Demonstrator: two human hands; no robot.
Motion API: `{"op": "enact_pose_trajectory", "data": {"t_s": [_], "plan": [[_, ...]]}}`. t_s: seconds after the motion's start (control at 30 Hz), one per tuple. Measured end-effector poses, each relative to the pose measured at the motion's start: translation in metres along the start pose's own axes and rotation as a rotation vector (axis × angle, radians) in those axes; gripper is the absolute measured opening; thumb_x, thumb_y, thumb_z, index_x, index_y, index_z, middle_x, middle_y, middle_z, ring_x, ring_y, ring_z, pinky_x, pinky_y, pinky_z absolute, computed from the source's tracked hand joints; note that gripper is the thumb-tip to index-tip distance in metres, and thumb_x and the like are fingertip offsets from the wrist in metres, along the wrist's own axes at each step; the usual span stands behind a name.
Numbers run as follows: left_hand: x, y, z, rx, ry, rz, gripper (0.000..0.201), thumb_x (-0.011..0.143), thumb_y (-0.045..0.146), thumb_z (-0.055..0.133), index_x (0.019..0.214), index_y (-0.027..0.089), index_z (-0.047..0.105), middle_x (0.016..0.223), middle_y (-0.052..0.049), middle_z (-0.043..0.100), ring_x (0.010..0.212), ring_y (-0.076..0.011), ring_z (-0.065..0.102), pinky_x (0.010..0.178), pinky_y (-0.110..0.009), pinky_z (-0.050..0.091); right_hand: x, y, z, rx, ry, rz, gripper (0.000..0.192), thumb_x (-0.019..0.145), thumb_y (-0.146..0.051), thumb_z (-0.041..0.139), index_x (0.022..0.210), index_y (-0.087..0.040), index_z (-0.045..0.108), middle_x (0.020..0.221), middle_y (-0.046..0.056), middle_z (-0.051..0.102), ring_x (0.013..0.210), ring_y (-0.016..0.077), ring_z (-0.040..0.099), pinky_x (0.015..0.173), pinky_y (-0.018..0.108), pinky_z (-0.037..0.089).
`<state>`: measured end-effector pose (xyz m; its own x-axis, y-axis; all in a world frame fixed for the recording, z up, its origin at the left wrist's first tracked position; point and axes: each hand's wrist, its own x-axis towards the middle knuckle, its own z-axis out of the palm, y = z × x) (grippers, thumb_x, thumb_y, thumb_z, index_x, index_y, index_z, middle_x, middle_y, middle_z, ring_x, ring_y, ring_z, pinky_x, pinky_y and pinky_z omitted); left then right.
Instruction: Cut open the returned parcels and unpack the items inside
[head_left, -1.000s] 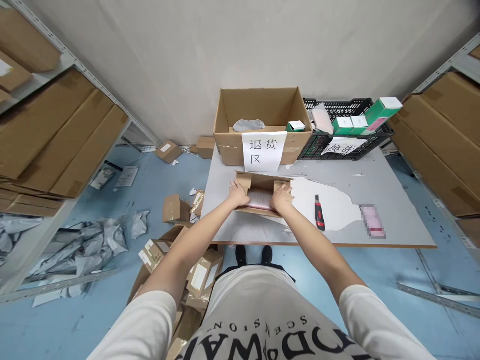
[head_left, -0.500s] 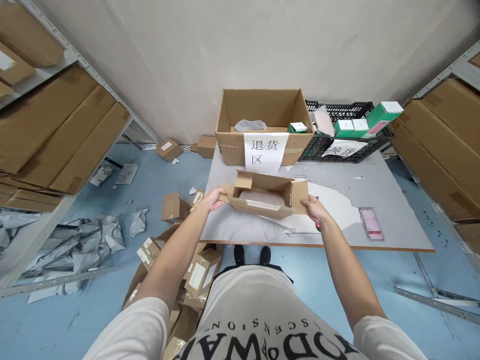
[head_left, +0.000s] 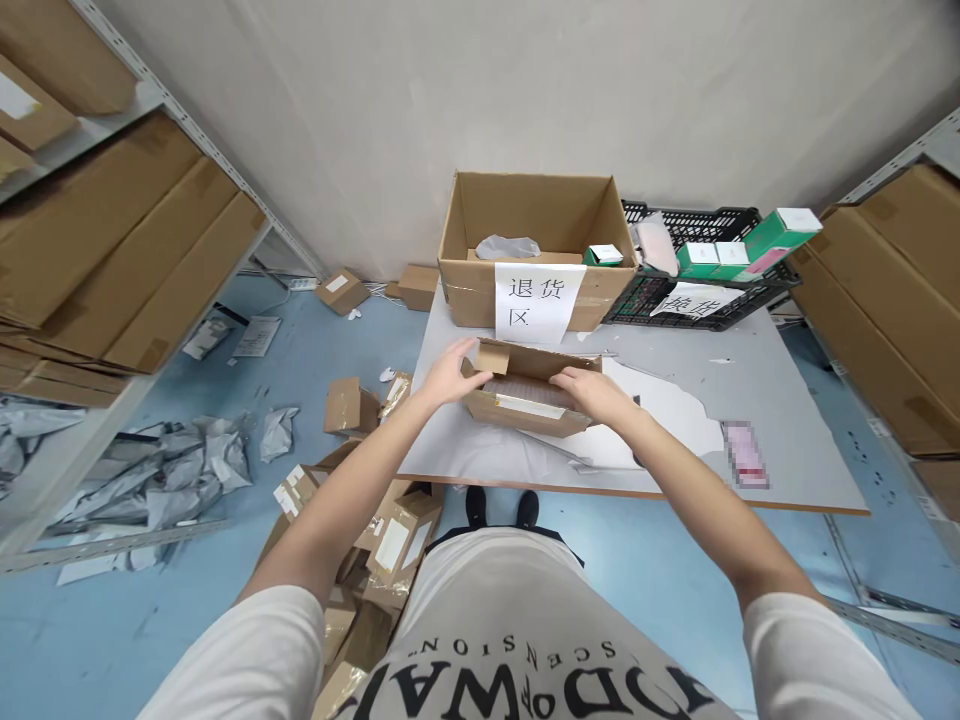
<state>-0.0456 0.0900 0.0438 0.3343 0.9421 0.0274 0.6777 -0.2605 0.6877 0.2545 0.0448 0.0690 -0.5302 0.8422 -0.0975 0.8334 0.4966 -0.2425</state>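
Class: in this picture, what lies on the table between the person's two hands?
In the head view, the small open carton sits between the left hand and right hand, a pinkish wrapped item inside it.

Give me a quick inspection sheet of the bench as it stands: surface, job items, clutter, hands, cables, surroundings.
Surface: grey table, top layer peeled in a white patch.
Job's things: small open carton on the table, pale wrapped contents inside.
Clutter: large labelled box, black crate with green boxes, pink item.
Hands: left hand on the carton's left end; right hand resting over its open top.
Cables: one thin cable on the floor by the wall, at the far left.
Surroundings: floor boxes, grey bags, shelved flat cartons.
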Motion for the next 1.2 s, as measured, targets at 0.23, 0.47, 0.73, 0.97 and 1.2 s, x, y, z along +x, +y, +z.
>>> {"op": "enact_pose_trajectory", "data": {"t_s": [0.23, 0.47, 0.73, 0.97, 1.2], "plan": [[-0.024, 0.032, 0.035, 0.587, -0.278, 0.424, 0.019, 0.079, 0.026, 0.062, 0.094, 0.015, 0.062, 0.089, -0.01, 0.069, 0.092, -0.0243, 0.064, 0.106, -0.047, 0.024, 0.079, -0.014, 0.031, 0.02, -0.515, 0.042, 0.035, 0.072, -0.016, 0.062, 0.106, -0.019, 0.069, 0.101, 0.009, 0.071, 0.089, 0.0218, 0.066, 0.072, 0.024, 0.046], [-0.042, 0.027, 0.043, 0.745, -0.363, 0.346, 0.016, 0.087, 0.01, 0.045, 0.092, 0.014, 0.06, 0.081, -0.011, 0.069, 0.074, -0.0213, 0.067, 0.067, -0.03, 0.047, 0.077, -0.022, 0.048, -0.116, -0.66, -0.027, 0.034, 0.072, -0.023, 0.06, 0.103, -0.011, 0.07, 0.102, 0.017, 0.069, 0.083, 0.0253, 0.068, 0.067, 0.028, 0.047], [-0.043, 0.038, 0.042, 0.705, -0.376, 0.249, 0.02, 0.084, 0.005, 0.046, 0.092, 0.013, 0.062, 0.086, -0.014, 0.07, 0.08, -0.0251, 0.068, 0.068, -0.031, 0.047, 0.072, -0.025, 0.059, -0.224, -0.637, -0.057, 0.032, 0.074, -0.02, 0.059, 0.101, -0.007, 0.069, 0.101, 0.02, 0.068, 0.091, 0.0287, 0.066, 0.071, 0.03, 0.048], [-0.042, 0.038, 0.045, 0.686, -0.38, 0.211, 0.023, 0.084, 0.004, 0.044, 0.093, 0.011, 0.063, 0.087, -0.017, 0.069, 0.082, -0.0259, 0.067, 0.07, -0.032, 0.047, 0.069, -0.026, 0.048, -0.243, -0.572, -0.034, 0.033, 0.077, -0.018, 0.055, 0.107, -0.01, 0.067, 0.105, 0.02, 0.067, 0.099, 0.0287, 0.064, 0.077, 0.033, 0.049], [-0.04, 0.026, 0.04, 0.753, -0.269, 0.26, 0.027, 0.082, 0.001, 0.04, 0.094, 0.007, 0.064, 0.089, -0.019, 0.068, 0.085, -0.0257, 0.066, 0.073, -0.034, 0.048, 0.073, -0.037, -0.005, -0.323, -0.388, -0.005, 0.027, 0.078, -0.015, 0.051, 0.101, -0.011, 0.067, 0.099, 0.019, 0.068, 0.09, 0.0296, 0.066, 0.072, 0.035, 0.049]]}}
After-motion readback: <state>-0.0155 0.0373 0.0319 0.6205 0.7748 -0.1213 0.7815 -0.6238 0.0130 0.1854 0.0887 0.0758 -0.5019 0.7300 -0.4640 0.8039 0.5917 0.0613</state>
